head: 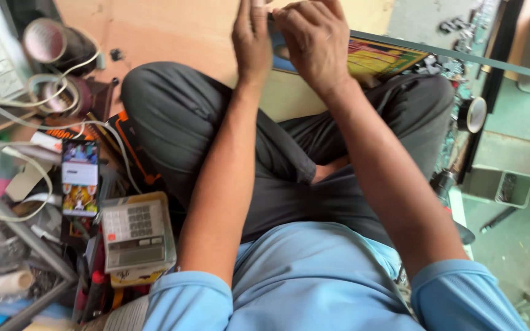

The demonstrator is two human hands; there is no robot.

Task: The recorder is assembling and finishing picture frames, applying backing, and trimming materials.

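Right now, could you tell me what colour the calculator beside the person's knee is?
The calculator is cream-white with grey keys, seen in the head view.

A person in a light blue short-sleeved shirt and dark grey trousers, arms bare.

The shirt is a plain, soft light blue with no print or pattern showing; its short sleeves end above the elbows with a stitched hem, and the cloth lies in loose folds over the chest and belly. The trousers are dark grey, plain, creased where the cloth bunches at the knees and thighs. Both forearms are bare from sleeve to wrist, and the left hand [251,38] and right hand [314,41] carry no gloves; no watch, ring or band shows on either.
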